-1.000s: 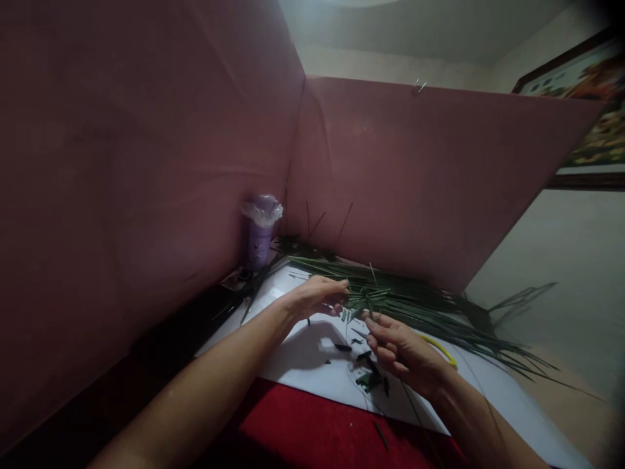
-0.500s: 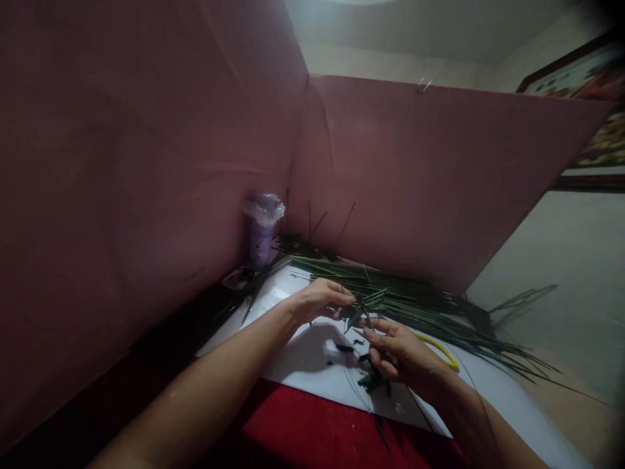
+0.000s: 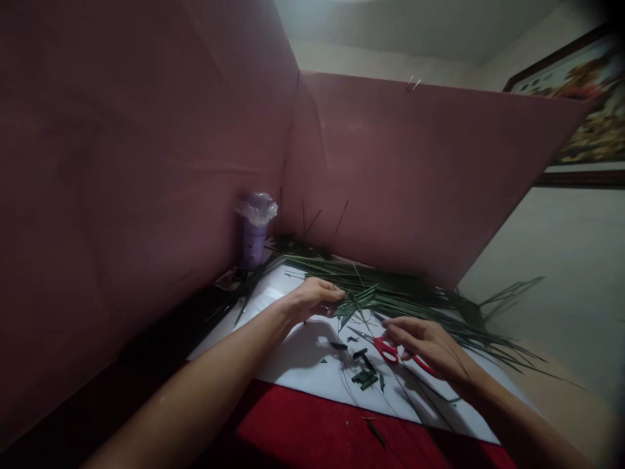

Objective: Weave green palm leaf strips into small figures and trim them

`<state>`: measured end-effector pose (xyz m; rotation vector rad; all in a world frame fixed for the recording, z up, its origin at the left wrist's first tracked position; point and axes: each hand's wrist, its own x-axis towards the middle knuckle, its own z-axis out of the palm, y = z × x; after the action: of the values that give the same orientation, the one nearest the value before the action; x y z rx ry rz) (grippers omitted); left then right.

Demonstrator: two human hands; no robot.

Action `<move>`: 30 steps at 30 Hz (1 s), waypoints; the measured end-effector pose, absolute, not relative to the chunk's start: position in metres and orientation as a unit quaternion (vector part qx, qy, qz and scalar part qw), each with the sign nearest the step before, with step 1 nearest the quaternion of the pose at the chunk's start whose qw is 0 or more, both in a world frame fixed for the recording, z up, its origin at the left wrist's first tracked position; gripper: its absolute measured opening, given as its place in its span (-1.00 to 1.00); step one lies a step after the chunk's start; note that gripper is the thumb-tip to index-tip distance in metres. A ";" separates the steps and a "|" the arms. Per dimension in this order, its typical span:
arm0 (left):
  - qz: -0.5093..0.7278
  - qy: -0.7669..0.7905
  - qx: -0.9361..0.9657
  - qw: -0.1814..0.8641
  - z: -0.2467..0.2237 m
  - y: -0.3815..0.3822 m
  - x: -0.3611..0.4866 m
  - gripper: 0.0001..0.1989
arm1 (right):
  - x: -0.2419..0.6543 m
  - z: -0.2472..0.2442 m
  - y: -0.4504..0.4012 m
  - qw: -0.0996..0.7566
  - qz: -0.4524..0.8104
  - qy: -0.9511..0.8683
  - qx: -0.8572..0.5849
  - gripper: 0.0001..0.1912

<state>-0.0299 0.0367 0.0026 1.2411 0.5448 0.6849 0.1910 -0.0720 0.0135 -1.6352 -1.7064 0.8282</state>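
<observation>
My left hand (image 3: 312,299) pinches a small folded, woven piece of green leaf strips (image 3: 359,306), with loose ends sticking out. To its right, my right hand (image 3: 415,339) has thumb and fingers together at a thin dark tip that I cannot make out. Red-handled scissors (image 3: 385,352) lie beneath this hand, which covers part of their handles. Their blades point left, below the leaf piece. Short dark green offcuts (image 3: 365,379) lie scattered on the white sheet (image 3: 303,365) in front of my hands.
Behind my hands, a heap of long green leaf strips (image 3: 395,286) stretches across the sheet. A purple cup (image 3: 254,244) with clear plastic at its top stands at the back left. Pink panels (image 3: 390,176) close off the back and left. Red cloth (image 3: 293,423) covers the near side.
My right hand has moved right, away from the leaf piece, and the scissors beneath have come into sight. The left hand still holds the piece. The view has shifted slightly.
</observation>
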 end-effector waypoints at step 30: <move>0.330 0.291 0.489 0.753 0.003 0.041 -0.030 -0.82 | 0.229 -0.004 -0.062 0.128 -0.029 -0.773 -0.621 -0.78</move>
<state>-0.0297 0.0408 0.0032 1.0678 0.6363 0.7211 0.2287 -0.0615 -0.0037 -1.8055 -2.2489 -0.0832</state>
